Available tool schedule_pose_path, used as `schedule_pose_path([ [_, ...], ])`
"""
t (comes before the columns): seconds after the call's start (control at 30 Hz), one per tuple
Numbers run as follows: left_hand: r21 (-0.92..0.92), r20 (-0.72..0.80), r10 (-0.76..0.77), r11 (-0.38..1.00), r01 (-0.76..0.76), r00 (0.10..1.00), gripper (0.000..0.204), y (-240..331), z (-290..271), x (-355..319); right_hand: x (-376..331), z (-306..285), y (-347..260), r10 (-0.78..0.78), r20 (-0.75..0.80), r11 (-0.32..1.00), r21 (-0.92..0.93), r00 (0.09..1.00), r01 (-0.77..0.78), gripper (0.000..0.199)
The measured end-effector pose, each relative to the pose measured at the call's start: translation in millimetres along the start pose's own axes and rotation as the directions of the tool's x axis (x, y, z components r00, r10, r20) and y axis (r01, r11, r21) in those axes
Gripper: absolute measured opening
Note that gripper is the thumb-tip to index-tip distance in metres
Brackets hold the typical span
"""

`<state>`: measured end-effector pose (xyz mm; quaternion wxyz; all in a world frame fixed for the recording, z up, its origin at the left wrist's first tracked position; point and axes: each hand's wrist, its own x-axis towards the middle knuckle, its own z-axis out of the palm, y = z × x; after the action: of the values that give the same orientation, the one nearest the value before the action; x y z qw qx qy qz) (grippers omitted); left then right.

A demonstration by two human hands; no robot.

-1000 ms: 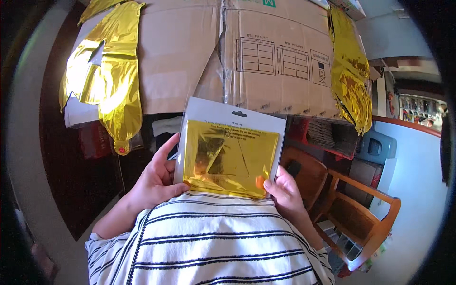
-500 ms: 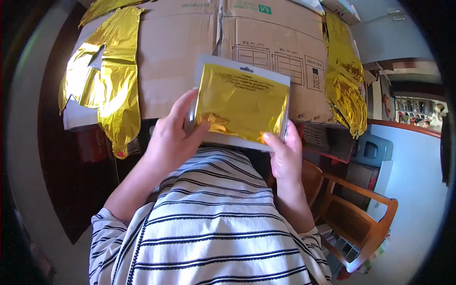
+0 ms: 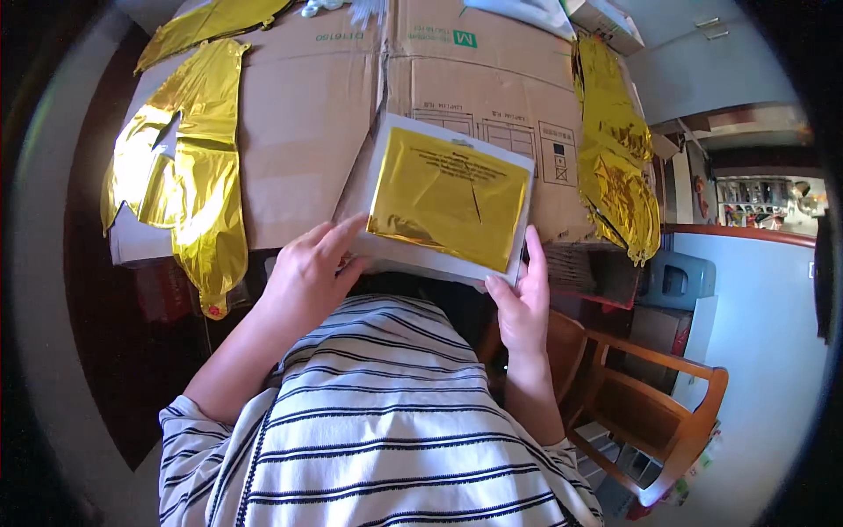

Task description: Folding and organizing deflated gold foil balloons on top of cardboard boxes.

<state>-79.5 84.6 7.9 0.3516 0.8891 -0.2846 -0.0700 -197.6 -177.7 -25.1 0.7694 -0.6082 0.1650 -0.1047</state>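
Note:
A flat, clear plastic packet (image 3: 448, 198) with folded gold foil inside is held tilted over the front edge of the cardboard. My right hand (image 3: 524, 303) grips its lower right corner, with the thumb on the front and the fingers along the side. At the lower left corner, the fingers and thumb of my left hand (image 3: 312, 268) close on the packet's edge; its exact grip is partly hidden. Dark print and a hanging slot show near the packet's top edge.
Flattened cardboard (image 3: 303, 132) covers the work surface. Gold foil balloons lie at its left (image 3: 206, 176) and right (image 3: 610, 149), with another gold foil piece (image 3: 211, 26) at the far left. To my right stand a wooden chair (image 3: 645, 404) and a blue-grey plastic stool (image 3: 680, 279).
The packet has tilted further, its right side dropping. My left thumb has slid off the packet's front to its lower left edge. My right hand has moved slightly lower.

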Motion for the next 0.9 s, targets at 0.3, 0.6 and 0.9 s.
schedule_pose_path([
  [0.3, -0.067, -0.069, -0.056, 0.996, 0.052, 0.996, 0.074, 9, 2, -2, -1, -9, 1, 0.011, 0.11, 0.999, 0.04, 0.994, -0.016, 0.083],
  [0.6, -0.207, -0.088, -0.039, 0.978, 0.019, 0.995, 0.063, 8, 10, -7, 3, -17, 3, 0.001, 0.037, 1.0, 0.002, 0.999, -0.002, 0.075],
  [0.9, -0.341, -0.088, -0.222, 0.922, 0.18, 0.971, 0.055, 17, 18, -9, -1, -8, 9, 0.019, -0.168, 0.998, -0.063, 0.986, -0.03, 0.067],
])
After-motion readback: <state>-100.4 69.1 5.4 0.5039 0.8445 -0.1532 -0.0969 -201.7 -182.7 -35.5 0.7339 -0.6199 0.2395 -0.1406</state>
